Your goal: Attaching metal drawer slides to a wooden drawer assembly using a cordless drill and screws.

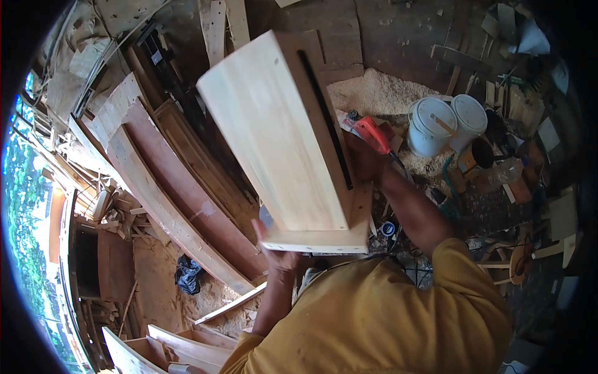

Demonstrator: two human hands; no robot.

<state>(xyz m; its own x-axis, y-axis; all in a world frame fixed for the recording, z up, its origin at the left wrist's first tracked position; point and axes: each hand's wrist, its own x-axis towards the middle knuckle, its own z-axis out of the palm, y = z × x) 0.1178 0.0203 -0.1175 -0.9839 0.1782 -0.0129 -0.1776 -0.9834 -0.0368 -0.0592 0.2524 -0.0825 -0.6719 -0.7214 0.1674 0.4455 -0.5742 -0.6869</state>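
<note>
A pale wooden drawer [280,137] is held up at a tilt before my body, its far end leaning left. It is a long box with a wider board at the near end. A dark strip [324,118] runs along its right side. My left hand [278,254] supports the near left corner from below, thumb up beside the edge. At the right side, my right hand [366,161] grips the drawer; its fingers are partly hidden in shadow and behind the wood. Just beyond that hand lies a red power tool [375,134] with a cord.
Two white lidded buckets [430,128] stand at right, near a sawdust heap [380,90]. A hammer [460,59] lies farther back. Long curved wooden panels [168,181] lean at left. A black plastic bag [188,274] and wood scraps lie on the floor. Curved wooden pieces [187,346] stand at lower left.
</note>
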